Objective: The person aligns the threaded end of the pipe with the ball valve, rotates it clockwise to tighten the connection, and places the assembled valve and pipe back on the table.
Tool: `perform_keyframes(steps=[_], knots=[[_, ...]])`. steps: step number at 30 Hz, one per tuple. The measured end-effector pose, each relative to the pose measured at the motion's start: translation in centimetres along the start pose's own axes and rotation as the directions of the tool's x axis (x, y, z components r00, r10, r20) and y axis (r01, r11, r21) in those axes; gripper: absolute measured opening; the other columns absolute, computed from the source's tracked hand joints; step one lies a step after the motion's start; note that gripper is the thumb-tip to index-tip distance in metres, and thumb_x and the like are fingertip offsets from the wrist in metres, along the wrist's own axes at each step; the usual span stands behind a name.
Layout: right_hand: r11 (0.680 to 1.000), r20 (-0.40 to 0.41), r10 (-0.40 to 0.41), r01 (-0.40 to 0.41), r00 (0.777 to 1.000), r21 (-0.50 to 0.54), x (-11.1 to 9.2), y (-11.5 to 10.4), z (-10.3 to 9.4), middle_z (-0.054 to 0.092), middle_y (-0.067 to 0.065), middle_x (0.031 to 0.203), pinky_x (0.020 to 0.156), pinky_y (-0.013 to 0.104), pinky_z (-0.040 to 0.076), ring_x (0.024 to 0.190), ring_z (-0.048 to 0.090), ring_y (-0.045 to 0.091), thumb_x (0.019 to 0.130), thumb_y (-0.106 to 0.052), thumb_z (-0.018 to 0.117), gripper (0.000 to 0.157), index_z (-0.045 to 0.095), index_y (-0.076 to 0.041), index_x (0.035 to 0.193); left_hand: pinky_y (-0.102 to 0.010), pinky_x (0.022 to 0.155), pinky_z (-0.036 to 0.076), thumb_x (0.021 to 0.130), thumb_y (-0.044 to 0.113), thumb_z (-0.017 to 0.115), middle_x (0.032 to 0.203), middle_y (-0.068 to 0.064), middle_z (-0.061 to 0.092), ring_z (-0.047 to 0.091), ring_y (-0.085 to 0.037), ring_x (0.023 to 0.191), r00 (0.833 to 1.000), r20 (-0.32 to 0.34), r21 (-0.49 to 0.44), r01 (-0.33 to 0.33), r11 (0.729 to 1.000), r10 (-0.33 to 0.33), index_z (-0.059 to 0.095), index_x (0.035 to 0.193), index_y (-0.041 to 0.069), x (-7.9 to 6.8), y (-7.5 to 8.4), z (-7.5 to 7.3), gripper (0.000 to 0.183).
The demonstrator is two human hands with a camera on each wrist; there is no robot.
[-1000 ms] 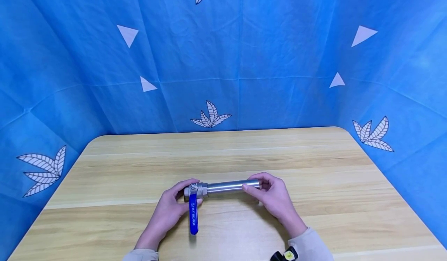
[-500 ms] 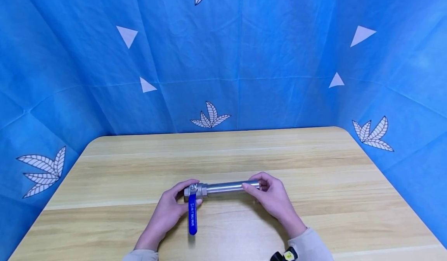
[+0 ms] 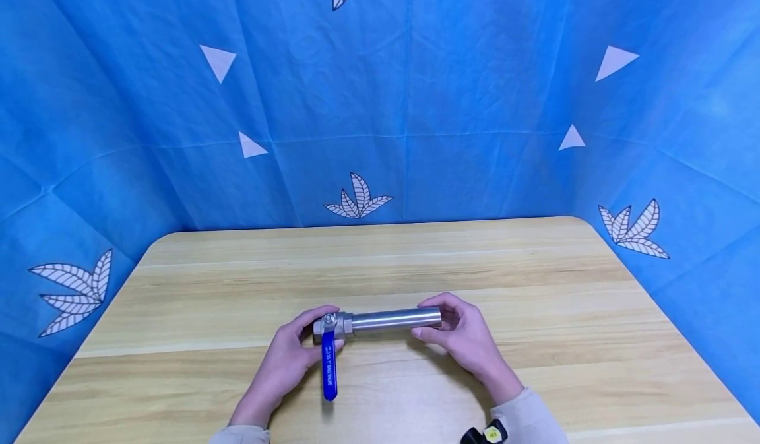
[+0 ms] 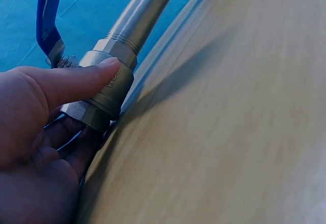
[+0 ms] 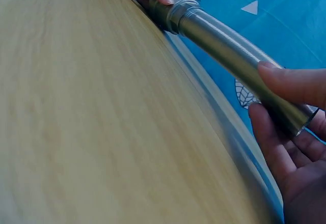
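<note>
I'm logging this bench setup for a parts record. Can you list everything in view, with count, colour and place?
ball valve: 1, silver metal body, above the near middle of the table, joined to the pipe's left end
valve handle: 1, blue, points from the valve toward the person
pipe: 1, silver metal, lies left to right, threaded into the valve
table: 1, light wood, fills the lower half of the head view
backdrop: 1, blue cloth with white leaves and triangles, behind and at both sides of the table
left hand: 1, grips the valve body, thumb on top
right hand: 1, holds the pipe's free right end between thumb and fingers
sleeves: 2, pale, at the bottom edge
</note>
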State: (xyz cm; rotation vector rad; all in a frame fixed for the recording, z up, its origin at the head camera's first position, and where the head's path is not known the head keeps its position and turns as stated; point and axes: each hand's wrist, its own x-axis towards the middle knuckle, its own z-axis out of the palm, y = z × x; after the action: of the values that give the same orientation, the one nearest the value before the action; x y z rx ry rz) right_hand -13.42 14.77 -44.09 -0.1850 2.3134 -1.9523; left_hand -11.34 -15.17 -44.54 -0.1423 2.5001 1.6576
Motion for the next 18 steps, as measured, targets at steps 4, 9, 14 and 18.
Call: perform_keyframes(steps=[4, 9, 14, 18], knots=[[0.999, 0.003, -0.018, 0.017, 1.0, 0.036, 0.09, 0.14, -0.01, 0.067, 0.012, 0.104, 0.081, 0.031, 0.059, 0.092, 0.066, 0.028, 0.065, -0.015, 0.089, 0.045, 0.068, -0.011, 0.105, -0.053, 0.115, 0.033, 0.074, 0.033, 0.083, 0.133, 0.007, 0.058, 0.043, -0.026, 0.137, 1.0, -0.001, 0.001, -0.004, 1.0, 0.004, 0.064, 0.12, 0.039, 0.01, -0.04, -0.03, 0.05], [0.999, 0.004, -0.022, 0.021, 1.0, 0.025, 0.09, 0.2, -0.06, 0.067, 0.013, 0.101, 0.079, 0.031, 0.059, 0.088, 0.067, 0.027, 0.064, -0.011, 0.089, 0.044, 0.069, -0.011, 0.103, -0.049, 0.115, 0.035, 0.075, 0.028, 0.083, 0.132, 0.007, 0.059, 0.045, -0.024, 0.136, 1.0, 0.001, 0.009, -0.012, 1.0, 0.012, 0.064, 0.12, 0.038, 0.08, -0.06, 0.03, 0.05], [0.999, 0.015, -0.029, 0.028, 0.999, 0.035, 0.04, -0.02, -0.12, 0.067, 0.014, 0.104, 0.082, 0.03, 0.059, 0.091, 0.067, 0.028, 0.066, -0.003, 0.086, 0.044, 0.068, -0.009, 0.105, -0.048, 0.115, 0.035, 0.075, 0.027, 0.083, 0.132, 0.007, 0.059, 0.045, -0.023, 0.136, 1.0, 0.002, 0.009, -0.01, 1.0, 0.01, 0.064, 0.12, 0.038, 0.12, -0.05, -0.01, 0.05], [0.998, 0.012, -0.031, 0.03, 0.999, 0.052, -0.01, -0.17, -0.28, 0.067, 0.013, 0.109, 0.086, 0.031, 0.058, 0.097, 0.067, 0.028, 0.068, -0.003, 0.085, 0.045, 0.068, -0.008, 0.109, -0.051, 0.115, 0.034, 0.074, 0.03, 0.083, 0.133, 0.006, 0.059, 0.044, -0.026, 0.137, 1.0, -0.002, 0.008, -0.003, 1.0, 0.003, 0.064, 0.12, 0.039, 0.07, 0.08, -0.04, 0.05]])
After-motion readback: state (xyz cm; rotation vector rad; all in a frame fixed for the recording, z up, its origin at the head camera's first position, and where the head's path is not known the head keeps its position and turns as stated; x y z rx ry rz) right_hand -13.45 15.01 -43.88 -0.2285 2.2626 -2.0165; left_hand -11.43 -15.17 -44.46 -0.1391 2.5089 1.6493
